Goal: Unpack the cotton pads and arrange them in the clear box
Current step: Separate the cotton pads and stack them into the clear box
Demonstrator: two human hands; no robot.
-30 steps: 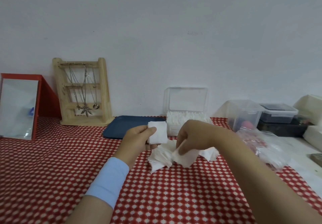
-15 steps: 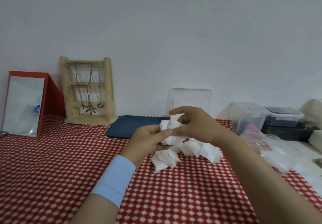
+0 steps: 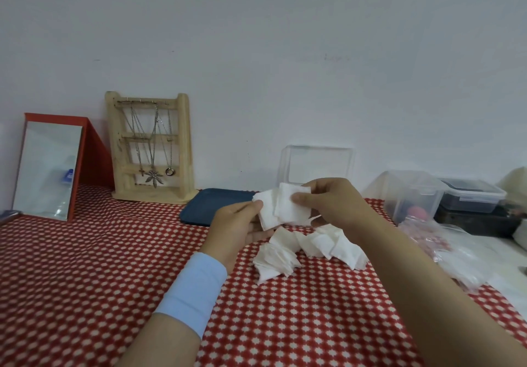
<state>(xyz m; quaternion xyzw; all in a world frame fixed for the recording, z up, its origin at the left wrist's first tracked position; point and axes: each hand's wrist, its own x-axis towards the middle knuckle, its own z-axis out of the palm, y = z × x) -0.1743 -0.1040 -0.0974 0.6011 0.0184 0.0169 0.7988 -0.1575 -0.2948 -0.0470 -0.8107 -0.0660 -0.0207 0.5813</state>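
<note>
My left hand [image 3: 236,222] and my right hand [image 3: 332,202] together hold a small stack of white square cotton pads [image 3: 281,208] in the air above the table. The left thumb pinches the stack's left edge; the right thumb and fingers pinch its right side. Below them a loose pile of cotton pads [image 3: 308,248] lies on the red patterned tablecloth [image 3: 85,267]. Behind my hands stands the clear box [image 3: 316,164] with its lid raised against the wall; its lower part is hidden by my hands.
A dark blue tray [image 3: 211,205] lies behind my left hand. A wooden jewellery stand [image 3: 149,147] and a red-framed mirror [image 3: 48,168] stand at the back left. Clear containers [image 3: 410,195], a dark lidded box [image 3: 473,195] and a crumpled plastic bag [image 3: 445,248] fill the right side.
My right hand lifted pads from the pile and brought them to the stack in my left hand. Both hands now hold the stack a little higher, in front of the clear box.
</note>
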